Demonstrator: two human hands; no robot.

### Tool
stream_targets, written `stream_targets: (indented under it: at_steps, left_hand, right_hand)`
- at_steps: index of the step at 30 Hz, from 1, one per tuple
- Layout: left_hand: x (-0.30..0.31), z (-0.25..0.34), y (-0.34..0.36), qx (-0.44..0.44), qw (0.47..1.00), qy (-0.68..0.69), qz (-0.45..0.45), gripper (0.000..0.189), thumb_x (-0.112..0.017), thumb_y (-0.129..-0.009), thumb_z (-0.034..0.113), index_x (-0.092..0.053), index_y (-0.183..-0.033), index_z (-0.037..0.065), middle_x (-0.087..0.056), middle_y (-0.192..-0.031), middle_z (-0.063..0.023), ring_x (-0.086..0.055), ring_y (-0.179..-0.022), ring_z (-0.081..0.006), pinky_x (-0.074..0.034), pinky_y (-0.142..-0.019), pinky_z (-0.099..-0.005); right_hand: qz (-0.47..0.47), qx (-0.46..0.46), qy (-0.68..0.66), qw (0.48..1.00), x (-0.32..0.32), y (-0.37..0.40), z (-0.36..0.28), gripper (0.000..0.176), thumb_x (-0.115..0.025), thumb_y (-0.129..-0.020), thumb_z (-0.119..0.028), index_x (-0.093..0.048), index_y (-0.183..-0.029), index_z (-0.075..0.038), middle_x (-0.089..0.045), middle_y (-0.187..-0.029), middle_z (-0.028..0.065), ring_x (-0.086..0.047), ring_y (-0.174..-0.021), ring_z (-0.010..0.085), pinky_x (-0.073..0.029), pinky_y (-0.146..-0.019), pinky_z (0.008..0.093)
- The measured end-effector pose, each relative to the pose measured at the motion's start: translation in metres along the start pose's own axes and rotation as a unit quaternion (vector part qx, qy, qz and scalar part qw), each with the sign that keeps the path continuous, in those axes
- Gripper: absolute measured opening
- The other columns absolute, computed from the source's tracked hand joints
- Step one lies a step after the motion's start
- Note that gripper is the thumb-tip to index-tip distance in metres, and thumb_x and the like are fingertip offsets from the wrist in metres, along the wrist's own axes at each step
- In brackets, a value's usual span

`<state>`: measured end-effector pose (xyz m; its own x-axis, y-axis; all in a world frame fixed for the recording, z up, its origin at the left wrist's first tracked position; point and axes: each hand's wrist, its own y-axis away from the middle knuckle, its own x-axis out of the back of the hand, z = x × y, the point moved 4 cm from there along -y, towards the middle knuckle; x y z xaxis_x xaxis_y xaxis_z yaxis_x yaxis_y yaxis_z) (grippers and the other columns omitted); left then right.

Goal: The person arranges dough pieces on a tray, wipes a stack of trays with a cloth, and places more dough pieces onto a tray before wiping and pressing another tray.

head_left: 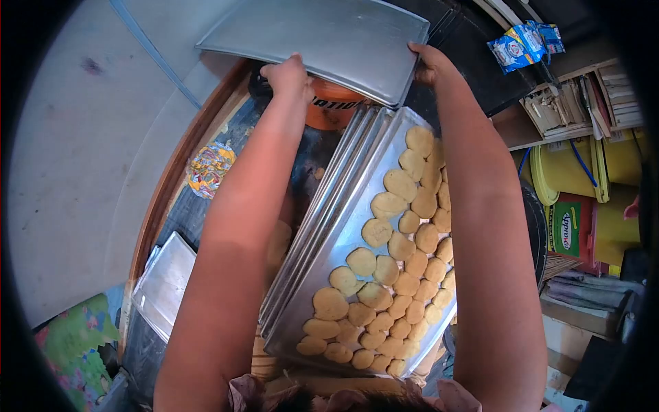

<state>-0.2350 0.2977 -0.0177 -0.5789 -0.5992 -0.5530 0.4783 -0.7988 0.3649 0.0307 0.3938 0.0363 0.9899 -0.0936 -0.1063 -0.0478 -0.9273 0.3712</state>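
A metal baking tray (pixel 322 41) is held out in front of me, its upper surface bare. My left hand (pixel 288 77) grips its near edge toward the left, fingers out of sight beneath it. At the tray's right end, my right hand (pixel 430 65) is closed around the edge. Below, close to my body, lies a stack of metal trays (pixel 322 199). The top tray (pixel 350 237) of that stack carries many flat, round golden cookies (pixel 375 232), packed tightly toward its right side. My right forearm covers part of that side.
Just under the held tray shows an orange container (pixel 329 113) with dark lettering. A crumpled colourful wrapper (pixel 211 169) and smaller metal trays (pixel 165 288) lie at left. On the right are yellow buckets (pixel 570 165), a shelf of papers (pixel 559 110) and blue packets (pixel 525 44).
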Motion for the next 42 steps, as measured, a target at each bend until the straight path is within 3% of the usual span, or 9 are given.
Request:
stream_targets:
  at_steps: [2, 11, 12, 20, 29, 30, 35, 39, 42]
  left_hand:
    - [-0.003, -0.001, -0.006, 0.006, 1.000, -0.013, 0.001, 0.049, -0.060, -0.090, 0.005, -0.023, -0.123, 0.003, -0.052, -0.105, -0.0170, -0.057, -0.069, -0.0205, -0.039, -0.040, -0.0315]
    - [0.007, -0.011, -0.064, 0.039, 0.996, 0.014, -0.077, 0.060, -0.058, -0.092, 0.002, -0.015, -0.134, -0.002, -0.042, -0.132, -0.0214, -0.055, -0.113, -0.0315, -0.049, -0.091, -0.0549]
    - [0.010, -0.008, -0.053, 0.016, 0.999, -0.030, 0.018, 0.031, -0.062, -0.092, 0.008, -0.050, -0.116, -0.007, -0.058, -0.105, -0.0161, -0.062, -0.083, -0.0278, -0.057, -0.077, -0.0474]
    - [0.026, 0.001, -0.050, 0.006, 0.981, -0.175, -0.080, 0.032, -0.071, -0.088, 0.021, -0.055, -0.099, -0.004, -0.053, -0.076, -0.0070, -0.057, -0.060, -0.0147, -0.056, -0.050, -0.0304]
    - [0.056, 0.000, -0.023, 0.015, 0.957, -0.224, -0.183, 0.060, -0.068, -0.087, 0.046, -0.045, -0.120, 0.001, -0.055, -0.101, -0.0099, -0.060, -0.083, -0.0193, -0.055, -0.067, -0.0346]
    - [0.066, -0.006, -0.014, 0.018, 0.952, -0.226, -0.205, 0.066, -0.066, -0.087, 0.051, -0.043, -0.125, 0.002, -0.054, -0.107, -0.0104, -0.060, -0.090, -0.0211, -0.054, -0.073, -0.0364]
    - [0.148, -0.029, 0.109, 0.117, 0.923, -0.237, -0.281, 0.089, -0.058, -0.082, 0.069, -0.037, -0.144, 0.010, -0.044, -0.140, -0.0150, -0.043, -0.125, -0.0307, -0.037, -0.101, -0.0472]
    - [0.178, -0.009, 0.221, 0.038, 0.828, -0.358, -0.429, 0.098, -0.064, -0.081, 0.060, -0.027, -0.149, 0.000, -0.036, -0.148, -0.0200, -0.033, -0.138, -0.0291, -0.028, -0.111, -0.0357]
    - [0.175, 0.011, 0.243, 0.023, 0.775, -0.489, -0.400, 0.103, -0.070, -0.081, 0.053, -0.019, -0.150, -0.004, -0.036, -0.148, -0.0223, -0.041, -0.133, -0.0306, -0.033, -0.109, -0.0354]
  right_hand:
    - [-0.026, -0.006, -0.007, 1.000, -0.004, -0.002, 0.006, 0.046, -0.053, -0.097, -0.014, -0.038, -0.135, 0.006, -0.056, -0.125, 0.0194, -0.062, -0.109, 0.0309, -0.048, -0.098, 0.0541]
    - [0.051, 0.069, 0.001, 0.996, 0.001, -0.046, 0.014, 0.033, -0.058, -0.094, -0.007, -0.051, -0.121, 0.010, -0.062, -0.110, 0.0212, -0.065, -0.095, 0.0341, -0.054, -0.084, 0.0493]
    - [0.055, 0.073, 0.009, 0.996, 0.001, -0.054, 0.020, 0.033, -0.059, -0.093, -0.007, -0.052, -0.120, 0.010, -0.062, -0.110, 0.0208, -0.065, -0.095, 0.0339, -0.054, -0.083, 0.0477]
    - [0.053, 0.052, 0.080, 0.994, -0.016, -0.028, 0.018, 0.049, -0.064, -0.092, -0.018, -0.048, -0.129, 0.009, -0.059, -0.122, 0.0206, -0.061, -0.107, 0.0354, -0.051, -0.088, 0.0487]
    - [0.136, 0.332, 0.500, 0.789, 0.070, 0.166, -0.016, 0.092, -0.070, -0.084, -0.044, -0.024, -0.148, 0.005, -0.037, -0.146, 0.0289, -0.043, -0.132, 0.0373, -0.037, -0.107, 0.0398]
    - [0.133, 0.313, 0.347, 0.874, 0.088, 0.209, -0.002, 0.086, -0.068, -0.088, -0.038, -0.024, -0.148, 0.006, -0.037, -0.147, 0.0263, -0.041, -0.134, 0.0323, -0.037, -0.107, 0.0383]
    - [0.228, 0.194, 0.264, 0.917, 0.223, 0.375, 0.141, 0.074, -0.051, -0.098, -0.046, -0.020, -0.152, -0.006, -0.026, -0.153, 0.0221, -0.028, -0.141, 0.0311, -0.023, -0.115, 0.0396]
    - [0.284, 0.188, 0.067, 0.938, 0.222, 0.461, 0.222, 0.080, -0.050, -0.094, -0.058, -0.022, -0.152, -0.010, -0.029, -0.152, 0.0176, -0.032, -0.138, 0.0334, -0.027, -0.112, 0.0477]
    - [0.008, 0.118, -0.216, 0.969, 0.179, 0.465, 0.247, 0.082, -0.038, -0.094, -0.066, -0.025, -0.151, -0.009, -0.038, -0.149, 0.0158, -0.043, -0.132, 0.0315, -0.032, -0.111, 0.0454]
